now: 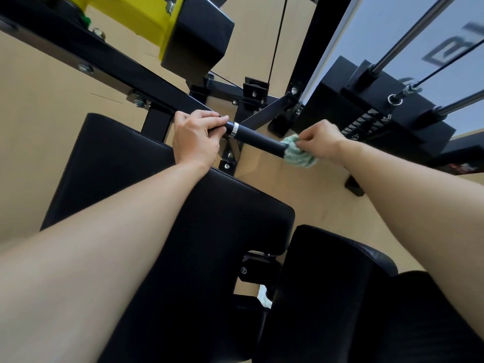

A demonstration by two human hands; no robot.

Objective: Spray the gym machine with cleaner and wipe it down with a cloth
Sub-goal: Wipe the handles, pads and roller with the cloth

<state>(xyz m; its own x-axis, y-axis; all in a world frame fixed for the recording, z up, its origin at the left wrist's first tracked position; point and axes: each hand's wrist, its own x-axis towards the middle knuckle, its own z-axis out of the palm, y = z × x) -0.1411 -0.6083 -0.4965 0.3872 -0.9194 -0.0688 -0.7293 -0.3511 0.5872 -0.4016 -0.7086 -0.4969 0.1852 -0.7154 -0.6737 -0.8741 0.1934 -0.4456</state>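
Near: black seat pads (183, 205), wiped or not we cannot tell | Mid: left hand (195, 138) clamps the handle (258, 138) at its inner end; right hand (320, 141) pinches the green cloth (297, 153) against its outer end | Stage: we judge wiping under way, weight stack (366, 121) beyond yet to do | Containers: no spray bottle in view.

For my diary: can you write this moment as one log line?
step: wiping | left hand: grips handle | right hand: holds cloth against handle end
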